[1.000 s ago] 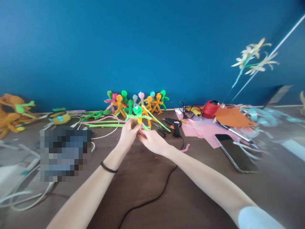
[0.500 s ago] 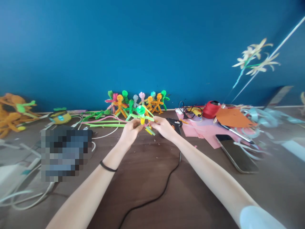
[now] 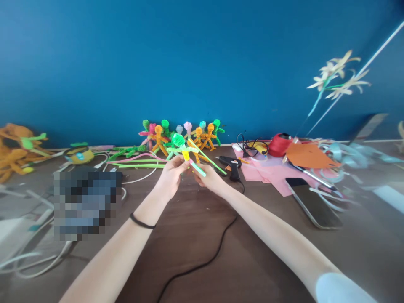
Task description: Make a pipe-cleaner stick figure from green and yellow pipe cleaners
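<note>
A small pipe-cleaner figure [image 3: 186, 155] with a round green head and a yellow body is pinched between the thumb and fingers of my left hand [image 3: 170, 174]. My right hand [image 3: 210, 179] is closed at the figure's lower end, its fingertips partly hidden behind the strands. A pink and pale green strand [image 3: 198, 168] slants down to the right across these fingers. One long green pipe cleaner [image 3: 211, 159] sticks out from the figure, passing above my right hand. The figure's head leans left.
Several finished pipe-cleaner figures [image 3: 158, 136] stand against the blue wall. Loose pipe cleaners [image 3: 142, 166] lie left of my hands. To the right are a black glue gun [image 3: 233, 166] with its cord, pink sheets [image 3: 277, 172], orange paper [image 3: 311, 155], a red spool [image 3: 279, 145] and a phone [image 3: 311, 204].
The figure has tilted left and turned in my hands. My right hand has shifted lower and left, uncovering the glue gun. The long green strand now points down to the right.
</note>
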Available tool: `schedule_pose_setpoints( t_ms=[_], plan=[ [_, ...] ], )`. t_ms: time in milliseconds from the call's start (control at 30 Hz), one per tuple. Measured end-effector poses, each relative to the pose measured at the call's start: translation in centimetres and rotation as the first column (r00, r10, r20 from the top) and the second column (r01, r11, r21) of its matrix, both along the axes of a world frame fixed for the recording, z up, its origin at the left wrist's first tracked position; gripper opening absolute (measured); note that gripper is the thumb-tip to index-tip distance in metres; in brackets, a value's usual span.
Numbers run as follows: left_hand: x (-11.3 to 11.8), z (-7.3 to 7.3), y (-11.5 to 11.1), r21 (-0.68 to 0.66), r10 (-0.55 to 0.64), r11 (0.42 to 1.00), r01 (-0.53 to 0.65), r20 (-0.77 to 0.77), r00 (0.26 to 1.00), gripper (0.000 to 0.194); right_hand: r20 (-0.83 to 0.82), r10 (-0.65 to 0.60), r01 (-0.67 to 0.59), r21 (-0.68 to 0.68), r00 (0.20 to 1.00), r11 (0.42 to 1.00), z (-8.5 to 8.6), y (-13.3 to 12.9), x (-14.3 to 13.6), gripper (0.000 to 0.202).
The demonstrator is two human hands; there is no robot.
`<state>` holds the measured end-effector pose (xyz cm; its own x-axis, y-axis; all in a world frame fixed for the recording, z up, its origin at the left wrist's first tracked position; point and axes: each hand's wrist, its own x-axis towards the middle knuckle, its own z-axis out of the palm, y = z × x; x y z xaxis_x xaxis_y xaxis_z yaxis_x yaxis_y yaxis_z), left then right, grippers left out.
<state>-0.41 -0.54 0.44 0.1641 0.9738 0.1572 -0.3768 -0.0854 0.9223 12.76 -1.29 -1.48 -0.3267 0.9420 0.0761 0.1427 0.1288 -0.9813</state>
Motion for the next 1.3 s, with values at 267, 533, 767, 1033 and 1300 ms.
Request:
schedule_pose_setpoints(
  t_ms=[267, 533, 767, 1033, 1300],
  plan=[
    [0.4, 0.7, -0.7, -0.107, 0.111, 0.988, -0.114, -0.028, 0.993, 0.030, 0.084, -0.077, 0.065, 0.135, 0.993, 0.989, -0.4, -1.2, -1.5, 0.034],
    [-0.2, 0.3, -0.6, 0.125, 0.360, 0.933, -0.337, -0.306, 0.882, 0.009, 0.054, 0.085, -0.088, 0.065, 0.995, 0.994, 0.2, -1.8, -2.1, 0.034],
    [-1.1, 0.2, 0.2, 0.389, 0.501, 0.857, -0.339, -0.475, 0.723, 0.007, 0.169, 0.107, -0.123, 0.086, 0.980, 0.989, 1.8, -1.8, -1.1, 0.024],
    [-1.8, 0.2, 0.7, 0.262, 0.331, 0.939, -0.224, -0.509, 0.795, 0.004, 0.061, -0.008, 0.006, 0.033, 0.998, 0.999, 1.3, 0.9, 1.7, 0.023],
    [-1.2, 0.9, 0.1, 0.102, 0.114, 0.992, -0.078, -0.423, 0.899, 0.009, 0.010, -0.057, 0.056, 0.046, 0.998, 0.997, 1.3, 1.7, 2.5, 0.020]
  ],
)
